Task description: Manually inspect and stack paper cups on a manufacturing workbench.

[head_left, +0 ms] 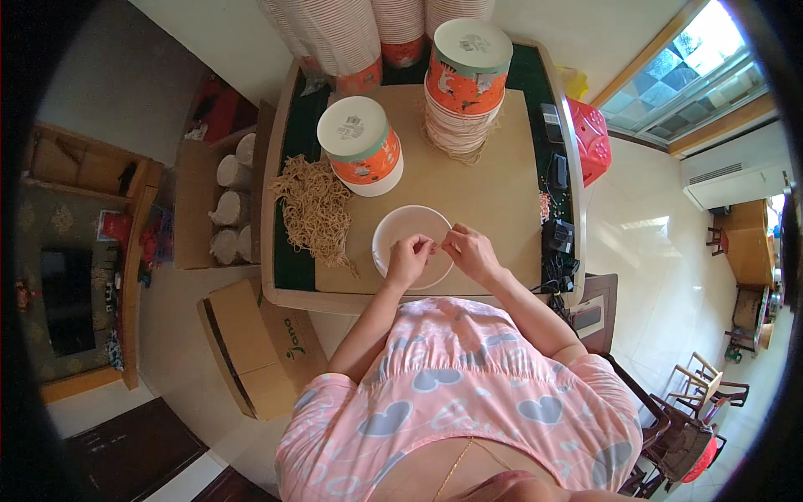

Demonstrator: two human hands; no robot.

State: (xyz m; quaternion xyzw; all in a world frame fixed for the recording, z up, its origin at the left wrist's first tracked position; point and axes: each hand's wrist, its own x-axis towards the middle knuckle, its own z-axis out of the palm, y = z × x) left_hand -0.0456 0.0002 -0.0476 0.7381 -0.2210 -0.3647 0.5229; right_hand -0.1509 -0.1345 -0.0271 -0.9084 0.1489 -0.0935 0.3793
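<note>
A white paper bucket (401, 224) stands mouth up on the cardboard sheet, close in front of me. Over its opening, my left hand (410, 258) is closed in a pinch. Beside it, at the bucket's right rim, the fingers of my right hand (471, 253) are pinched together too. Whatever lies between the fingertips is too small to make out. To the left sits a tangled heap of tan cords (314, 213). Just beyond the bucket, an orange and white paper bucket (368, 163) rests upside down.
An upside-down bucket stack (468, 88) with cords around it stands at the back right of the table. Taller wrapped stacks (335, 38) rise behind. Black adapters (559, 171) line the right edge. An open carton (196, 209) with white rolls stands left; another carton (263, 347) lies on the floor.
</note>
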